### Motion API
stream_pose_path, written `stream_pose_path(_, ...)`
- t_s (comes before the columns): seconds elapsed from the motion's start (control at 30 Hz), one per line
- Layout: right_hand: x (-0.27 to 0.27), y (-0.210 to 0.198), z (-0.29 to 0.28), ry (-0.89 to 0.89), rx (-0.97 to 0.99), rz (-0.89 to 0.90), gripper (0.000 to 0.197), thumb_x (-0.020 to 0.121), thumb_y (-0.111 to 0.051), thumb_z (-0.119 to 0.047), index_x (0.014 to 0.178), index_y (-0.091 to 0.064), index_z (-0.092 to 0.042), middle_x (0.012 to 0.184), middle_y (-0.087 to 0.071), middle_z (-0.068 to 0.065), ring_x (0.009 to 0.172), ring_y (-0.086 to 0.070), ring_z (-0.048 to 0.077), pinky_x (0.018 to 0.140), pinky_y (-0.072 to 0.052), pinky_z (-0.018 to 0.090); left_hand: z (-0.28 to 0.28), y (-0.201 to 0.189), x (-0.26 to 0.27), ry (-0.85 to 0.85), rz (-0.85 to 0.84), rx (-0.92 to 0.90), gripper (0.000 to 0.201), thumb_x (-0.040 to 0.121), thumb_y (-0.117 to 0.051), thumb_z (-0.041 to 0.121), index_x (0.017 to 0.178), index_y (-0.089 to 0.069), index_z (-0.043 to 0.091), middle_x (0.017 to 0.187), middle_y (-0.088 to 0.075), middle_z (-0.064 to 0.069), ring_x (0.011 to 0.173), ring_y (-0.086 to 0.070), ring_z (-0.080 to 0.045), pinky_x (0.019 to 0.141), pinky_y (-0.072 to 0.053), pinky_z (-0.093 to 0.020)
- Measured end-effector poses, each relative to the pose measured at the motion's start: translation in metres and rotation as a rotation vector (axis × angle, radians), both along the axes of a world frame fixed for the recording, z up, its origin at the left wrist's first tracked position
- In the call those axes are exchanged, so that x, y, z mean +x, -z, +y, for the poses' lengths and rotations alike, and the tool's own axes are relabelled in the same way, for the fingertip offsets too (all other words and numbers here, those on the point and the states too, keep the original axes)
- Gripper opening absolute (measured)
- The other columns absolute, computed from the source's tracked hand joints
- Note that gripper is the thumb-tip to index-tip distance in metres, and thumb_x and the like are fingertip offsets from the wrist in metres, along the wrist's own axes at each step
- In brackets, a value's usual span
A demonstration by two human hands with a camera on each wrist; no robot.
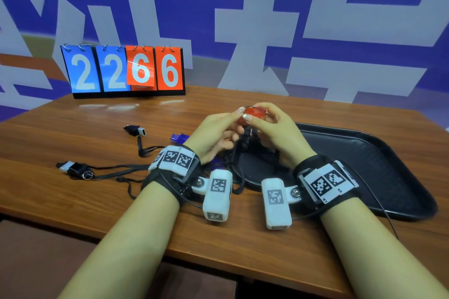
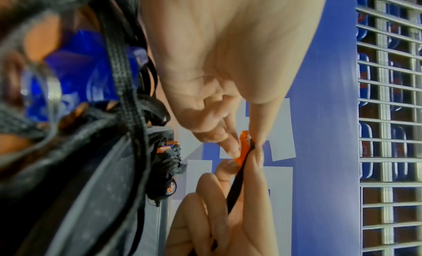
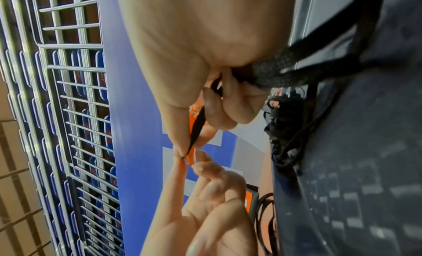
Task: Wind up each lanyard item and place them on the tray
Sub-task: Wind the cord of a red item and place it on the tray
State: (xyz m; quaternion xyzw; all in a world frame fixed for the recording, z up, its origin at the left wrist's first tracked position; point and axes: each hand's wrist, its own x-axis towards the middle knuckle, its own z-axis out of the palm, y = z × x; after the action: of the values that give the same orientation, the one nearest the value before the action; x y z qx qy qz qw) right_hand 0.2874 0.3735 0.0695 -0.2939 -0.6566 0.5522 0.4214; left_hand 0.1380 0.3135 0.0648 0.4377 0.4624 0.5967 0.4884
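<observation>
We hold the red whistle [image 1: 252,114] up between both hands, above the near-left rim of the black tray [image 1: 379,153]. Our left hand [image 1: 216,133] pinches it with thumb and forefinger from its left end; our right hand [image 1: 274,128] curls its fingers round the right end, and its thumb presses the black cord [image 3: 196,132] against the red plastic. Both wrist views show that cord running flat along the whistle between the fingertips. The whistle's long axis lies left to right, across from one hand to the other, and the loose cord hangs down from it, below the fingers towards the tray. We judge that the next turn depends on this: the cord must come up from below and cross the short way round the body, and our right hand is the nearer to the slack.

Just under the fingers lies a bundle of dark cord [image 2: 169,162] on the tray, so there is little room below. To the right of the fingers the tray floor is open. Left of the fingers, a blue whistle [image 1: 178,138] lies close, then two black whistles [image 1: 136,130] [image 1: 73,167] farther out with unwound cords. Beyond the fingers the table [image 1: 73,128] is bare up to the number cards [image 1: 124,70].
</observation>
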Motion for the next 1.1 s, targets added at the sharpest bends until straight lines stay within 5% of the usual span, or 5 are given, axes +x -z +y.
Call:
stream_pose_path(0.13, 0.001, 0.000, -0.001, -0.045, 0.003, 0.013, 0.016, 0.087, -0.073, -0.023, 0.102, -0.068, -0.023, 0.083, -0.066, 0.003, 0.064, -0.045, 0.021, 0.049, -0.030, 0.024, -0.002, -0.001, 0.003, 0.100, -0.025, 0.017, 0.024, 0.106, -0.042, 0.028, 0.094, -0.054, 0.011, 0.067, -0.044, 0.000, 0.053, -0.035, -0.008, 0.040, -0.017, -0.017)
stream_pose_path(0.43, 0.008, -0.008, 0.007, -0.290, -0.299, 0.029, 0.006, 0.099, -0.052, -0.016, 0.099, -0.054, -0.010, 0.070, -0.054, -0.004, 0.039, -0.024, 0.002, 0.035, -0.017, 0.012, 0.001, -0.002, -0.005, 0.125, -0.257, 0.118, 0.028, 0.106, -0.034, 0.023, 0.088, -0.050, 0.009, 0.063, -0.037, 0.003, 0.050, -0.030, -0.005, 0.043, -0.012, -0.019)
stream_pose_path(0.6, 0.013, -0.010, 0.013, -0.253, -0.575, 0.017, 0.016, 0.097, -0.054, -0.012, 0.081, -0.054, -0.015, 0.060, -0.051, -0.005, 0.039, -0.027, 0.001, 0.035, -0.013, 0.010, -0.002, 0.000, 0.000, 0.203, -0.022, 0.045, 0.026, 0.105, -0.037, 0.021, 0.086, -0.052, 0.012, 0.063, -0.035, 0.006, 0.052, -0.027, -0.005, 0.045, -0.009, -0.020)
stream_pose_path(0.77, 0.019, -0.007, 0.019, -0.099, -0.372, -0.115, 0.004, 0.090, -0.066, -0.017, 0.087, -0.066, -0.014, 0.064, -0.054, -0.005, 0.049, -0.041, 0.004, 0.045, -0.019, 0.018, -0.002, 0.003, 0.003, 0.210, 0.281, -0.055, 0.024, 0.105, -0.042, 0.025, 0.088, -0.050, 0.010, 0.065, -0.028, 0.003, 0.050, -0.023, -0.004, 0.040, -0.016, -0.013)
stream_pose_path(1.1, 0.015, -0.015, 0.006, 0.033, 0.033, -0.085, 0.006, 0.091, -0.067, -0.021, 0.089, -0.072, -0.018, 0.081, -0.073, -0.002, 0.069, -0.052, 0.015, 0.054, -0.032, 0.024, -0.003, -0.001, 0.000, 0.123, 0.358, -0.053, 0.036, 0.104, -0.044, 0.031, 0.073, -0.050, 0.013, 0.056, -0.027, 0.009, 0.048, -0.022, -0.005, 0.040, -0.016, -0.015)
